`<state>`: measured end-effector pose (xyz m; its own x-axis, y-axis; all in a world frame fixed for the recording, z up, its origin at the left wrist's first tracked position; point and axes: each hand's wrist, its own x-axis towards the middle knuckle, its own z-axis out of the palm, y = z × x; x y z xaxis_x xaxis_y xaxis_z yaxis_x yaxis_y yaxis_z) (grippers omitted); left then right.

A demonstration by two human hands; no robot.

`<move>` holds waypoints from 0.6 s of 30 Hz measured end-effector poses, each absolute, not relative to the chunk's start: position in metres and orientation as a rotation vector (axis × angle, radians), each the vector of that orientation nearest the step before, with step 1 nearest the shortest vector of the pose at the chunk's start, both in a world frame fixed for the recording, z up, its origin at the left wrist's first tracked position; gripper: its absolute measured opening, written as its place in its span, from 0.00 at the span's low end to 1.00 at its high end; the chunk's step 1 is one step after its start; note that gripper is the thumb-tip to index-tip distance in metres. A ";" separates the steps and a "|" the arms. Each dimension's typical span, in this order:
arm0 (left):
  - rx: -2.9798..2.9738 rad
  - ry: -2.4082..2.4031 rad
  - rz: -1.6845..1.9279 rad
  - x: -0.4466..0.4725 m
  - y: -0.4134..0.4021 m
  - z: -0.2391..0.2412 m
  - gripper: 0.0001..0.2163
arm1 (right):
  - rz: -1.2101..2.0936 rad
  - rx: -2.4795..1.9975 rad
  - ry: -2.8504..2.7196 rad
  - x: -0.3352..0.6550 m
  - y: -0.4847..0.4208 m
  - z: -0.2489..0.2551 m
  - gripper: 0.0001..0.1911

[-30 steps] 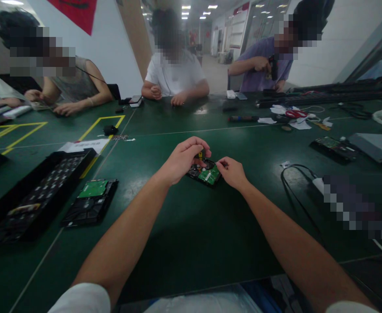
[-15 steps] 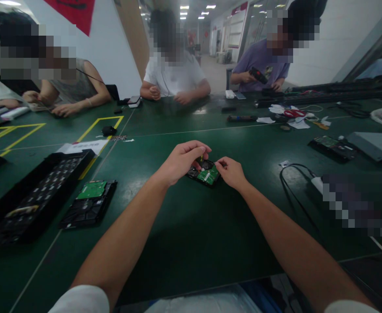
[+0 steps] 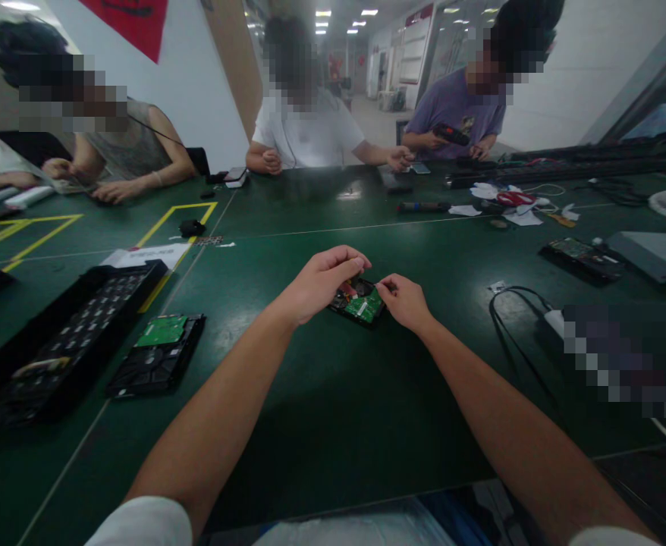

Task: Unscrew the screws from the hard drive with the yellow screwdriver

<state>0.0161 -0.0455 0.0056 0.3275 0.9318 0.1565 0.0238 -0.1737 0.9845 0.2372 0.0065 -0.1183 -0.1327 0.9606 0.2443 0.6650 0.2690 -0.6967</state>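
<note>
A hard drive (image 3: 365, 307) with a green circuit board lies on the table in front of me, board side up. My left hand (image 3: 325, 282) is over its far left part, thumb and fingers closed together. What they pinch, if anything, is hidden behind the hand. At the drive's right edge my right hand (image 3: 404, 300) is closed, with thumb and forefinger pinched on the edge near its far corner. A second, larger drive with a green board (image 3: 159, 355) rests to the left of my left forearm.
A long black tray (image 3: 71, 341) stands at left. Yellow tape (image 3: 156, 227) marks the green table. At right are another drive (image 3: 580, 258), a grey box (image 3: 655, 254) and a black cable (image 3: 509, 349). Several people sit opposite; one holds a black-and-red tool (image 3: 451, 134).
My hands stay nearly in place over the drive. A yellow bit under my left fingers no longer shows. The person opposite in white has reached an arm toward the right.
</note>
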 end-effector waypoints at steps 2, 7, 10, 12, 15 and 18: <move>1.527 0.948 1.057 0.015 -0.045 0.007 0.10 | 0.567 -1.463 -1.882 0.238 0.007 -0.119 0.10; 1.485 0.941 1.046 0.014 -0.046 0.010 0.10 | 0.550 -1.458 -1.878 0.238 0.008 -0.121 0.11; 1.416 0.900 1.054 0.016 -0.047 0.008 0.09 | 0.569 -1.464 -1.861 0.238 0.007 -0.121 0.11; 1.372 0.899 1.068 0.018 -0.047 0.008 0.08 | 0.577 -1.468 -1.861 0.238 0.006 -0.120 0.11; 1.328 0.910 1.083 0.019 -0.048 0.008 0.07 | 0.569 -1.468 -1.868 0.238 0.005 -0.118 0.10; 1.333 0.914 1.083 0.019 -0.049 0.011 0.05 | 0.573 -1.471 -1.878 0.237 0.006 -0.117 0.10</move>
